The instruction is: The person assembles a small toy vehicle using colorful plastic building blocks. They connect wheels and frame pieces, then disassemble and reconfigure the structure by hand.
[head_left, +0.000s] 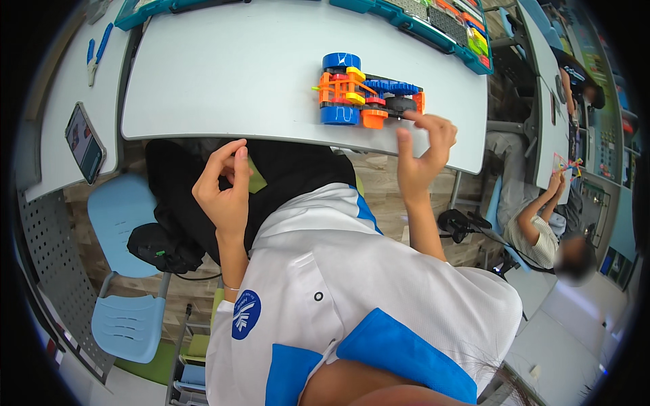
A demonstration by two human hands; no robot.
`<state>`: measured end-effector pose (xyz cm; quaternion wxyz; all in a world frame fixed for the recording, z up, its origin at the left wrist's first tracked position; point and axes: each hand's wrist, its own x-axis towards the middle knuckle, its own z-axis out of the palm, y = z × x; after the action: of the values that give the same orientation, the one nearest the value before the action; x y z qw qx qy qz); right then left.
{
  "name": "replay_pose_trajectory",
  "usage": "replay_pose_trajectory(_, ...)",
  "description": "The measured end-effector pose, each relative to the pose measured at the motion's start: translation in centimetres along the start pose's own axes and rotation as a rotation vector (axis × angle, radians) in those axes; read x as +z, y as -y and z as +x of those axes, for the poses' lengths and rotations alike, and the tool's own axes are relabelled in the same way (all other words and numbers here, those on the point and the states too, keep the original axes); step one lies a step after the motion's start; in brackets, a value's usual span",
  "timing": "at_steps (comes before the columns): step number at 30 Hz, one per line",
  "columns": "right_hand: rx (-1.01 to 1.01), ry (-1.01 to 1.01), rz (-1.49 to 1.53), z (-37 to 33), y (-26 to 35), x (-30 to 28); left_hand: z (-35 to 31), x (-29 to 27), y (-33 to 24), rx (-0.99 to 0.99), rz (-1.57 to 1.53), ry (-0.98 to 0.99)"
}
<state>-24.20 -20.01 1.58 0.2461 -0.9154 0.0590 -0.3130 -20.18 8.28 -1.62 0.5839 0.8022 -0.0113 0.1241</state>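
Head view: Multicoloured plastic model vehicle (376,99) beside the bare right hand (425,143)

The vehicle lies on the smooth white rectangular table (230,74), toward its right side and near the edge closest to the person. Two broad glossy blue wheels (340,116) stand at its left end, joined by an orange frame with yellow parts; blue toothed gears (391,88) and a black wheel (401,104) occupy the right half. The right hand is raised at the vehicle's lower right corner, fingers bent but unclosed, thumb apart; whether a fingertip touches the vehicle cannot be told. The bare left hand (225,186) is at the near table edge, well apart from the vehicle, its fingers loosely curled and parted. Along the far edge lies a teal plastic case (482,65) of coloured parts. On the adjoining white surface at left are a dark-screened smartphone (85,143) and a blue-handled hand tool (104,43)
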Motion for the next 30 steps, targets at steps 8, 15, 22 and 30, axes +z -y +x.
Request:
replay_pose_trajectory(8,-0.008,0.150,0.095,2.1,-1.8,0.3,0.1,0.1,-0.3,0.015,0.007,0.011)
replay_pose_trajectory(15,-0.094,0.180,0.167,2.6,0.4,2.2,0.2,-0.4,-0.6,0.006,0.014,0.004)
replay_pose_trajectory(22,-0.127,0.242,0.303,2.8,3.4,5.0,0.8,-1.2,-0.5,0.002,0.011,-0.091)
replay_pose_trajectory(30,-0.062,0.147,0.236,3.7,1.9,3.9,0.4,-1.6,-0.1,-0.028,-0.022,-0.112)
